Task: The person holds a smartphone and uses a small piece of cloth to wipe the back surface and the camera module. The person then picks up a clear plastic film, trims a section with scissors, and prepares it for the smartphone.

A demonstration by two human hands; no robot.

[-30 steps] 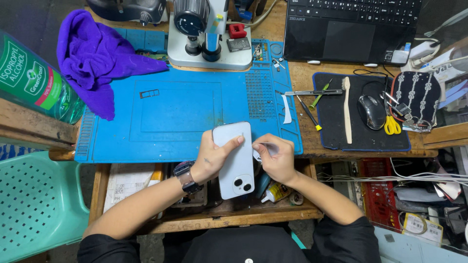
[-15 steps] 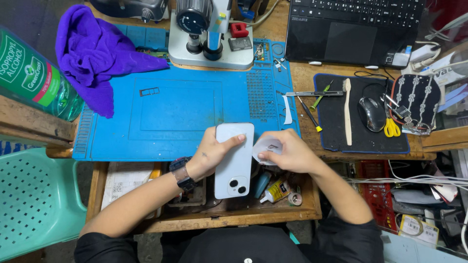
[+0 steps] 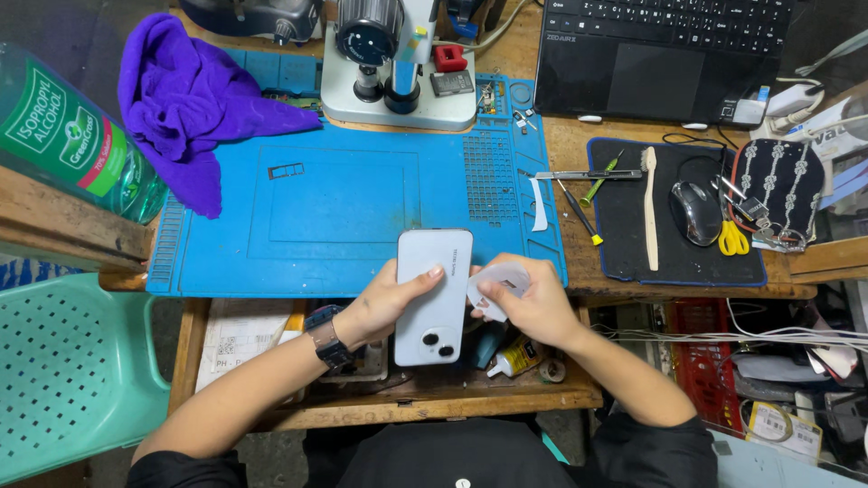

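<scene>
A white smartphone [image 3: 431, 294] lies back side up over the near edge of the blue work mat [image 3: 344, 208], its twin camera lenses toward me. My left hand [image 3: 387, 303], with a dark watch on the wrist, grips the phone from its left side, thumb across the back. My right hand [image 3: 527, 303] is just right of the phone and pinches a small white rounded piece [image 3: 500, 282], held against the phone's right edge.
A microscope [image 3: 398, 63] stands at the mat's far edge, a purple cloth [image 3: 194, 104] at far left beside a green bottle [image 3: 68, 145]. At right: a laptop [image 3: 669, 54], a black pad [image 3: 633, 217] with a mouse [image 3: 696, 212], brush and tools. A green chair [image 3: 68, 370] is lower left.
The phone and both hands have shifted slightly. My right hand has lifted the white piece up beside the phone's right edge.
</scene>
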